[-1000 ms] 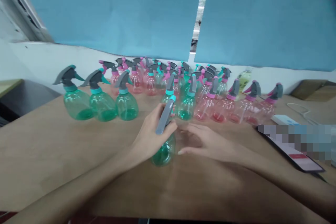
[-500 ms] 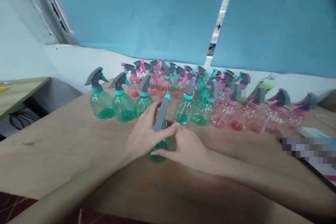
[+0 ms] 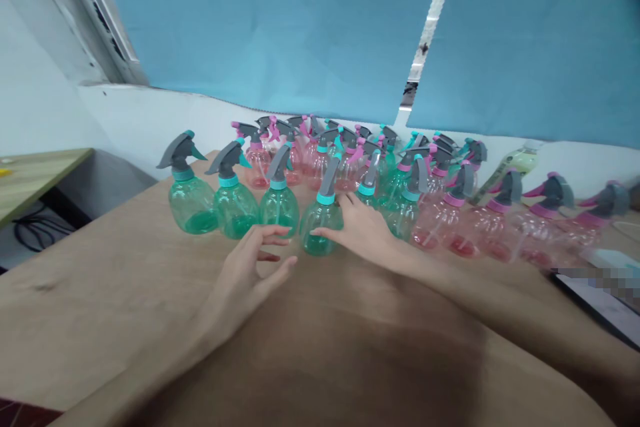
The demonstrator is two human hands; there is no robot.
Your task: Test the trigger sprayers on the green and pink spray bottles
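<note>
My right hand (image 3: 364, 230) is wrapped round the right side of a green spray bottle (image 3: 321, 225) with a grey trigger head, its thumb across the front. The bottle stands upright in the front row. My left hand (image 3: 254, 270) holds nothing, its fingers apart, just in front of another green spray bottle (image 3: 279, 208). Two more green bottles (image 3: 191, 203) (image 3: 236, 205) stand to the left. Right of my right hand, a green bottle (image 3: 403, 213) is partly hidden by it.
Several pink spray bottles (image 3: 455, 223) line the right side of the wooden table (image 3: 115, 280). More pink and green ones crowd behind. A labelled bottle (image 3: 515, 163) leans near the wall. A dark-edged flat object (image 3: 595, 300) lies at the right edge.
The green bottle has moved away from me, into the front row. My left hand has let go of it and drawn back left; my right hand has gone forward with it.
</note>
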